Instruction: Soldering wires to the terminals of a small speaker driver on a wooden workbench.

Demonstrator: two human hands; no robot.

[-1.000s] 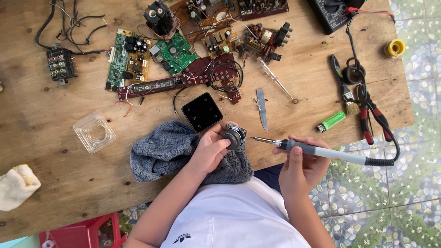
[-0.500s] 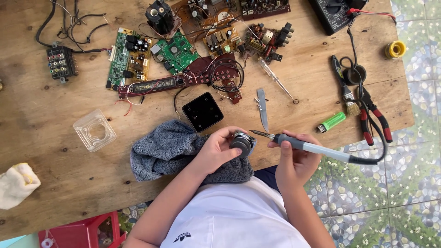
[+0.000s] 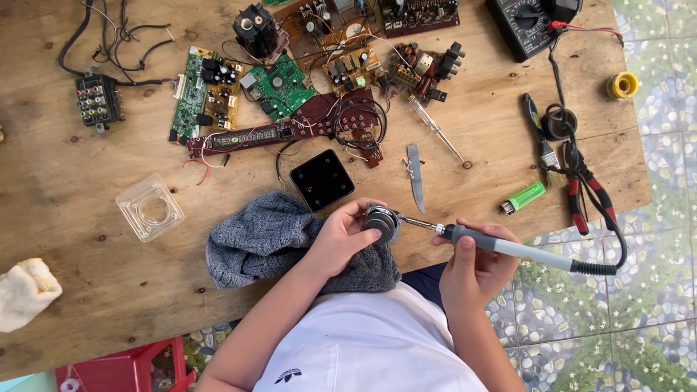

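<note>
My left hand (image 3: 340, 238) grips a small round metal speaker part (image 3: 382, 221) above a grey knitted cloth (image 3: 268, 239) at the table's near edge. My right hand (image 3: 473, 267) holds a grey-handled soldering iron (image 3: 501, 247), and its thin tip touches the right side of the round part. The iron's black cord (image 3: 602, 218) loops away to the right. A black square module (image 3: 322, 180) lies just beyond the cloth.
Several circuit boards (image 3: 279, 87) and loose wires crowd the back of the wooden table (image 3: 72, 276). A clear plastic box (image 3: 150, 207), a white cloth (image 3: 25, 292), a knife blade (image 3: 414, 174), a green lighter (image 3: 523, 197), red-handled pliers (image 3: 592, 192), a brush (image 3: 541, 141), a solder spool (image 3: 622, 86) and a multimeter (image 3: 526, 22) lie around.
My right hand brought the soldering iron leftward until its tip reached the round part. My left hand shifted the part slightly right and turned it toward the iron.
</note>
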